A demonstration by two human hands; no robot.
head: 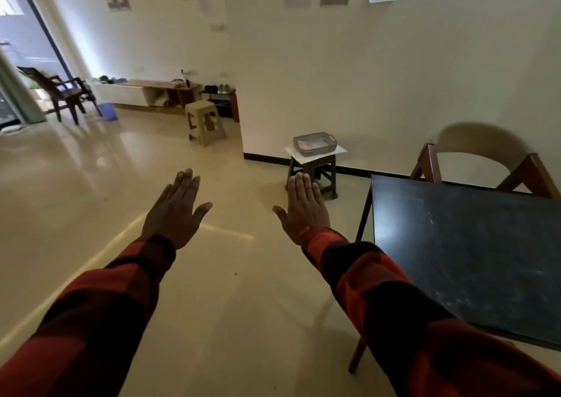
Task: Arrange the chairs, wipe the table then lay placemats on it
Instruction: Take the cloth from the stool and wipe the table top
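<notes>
We hold our left hand (176, 211) and right hand (305, 211) out flat, fingers spread, holding nothing. The table (473, 254) lies right, a chair (482, 160) beyond it.

A home's living-dining room — dark table (473, 245), wooden chair (482, 157), low cabinet (142, 93), tiled floor (121, 160).

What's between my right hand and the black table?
Nothing: only bare floor shows between the right hand and the black table in the head view. The dark stool stands beyond the fingertips.

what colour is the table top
Black, with pale smudges; the table shows in the head view.
</notes>
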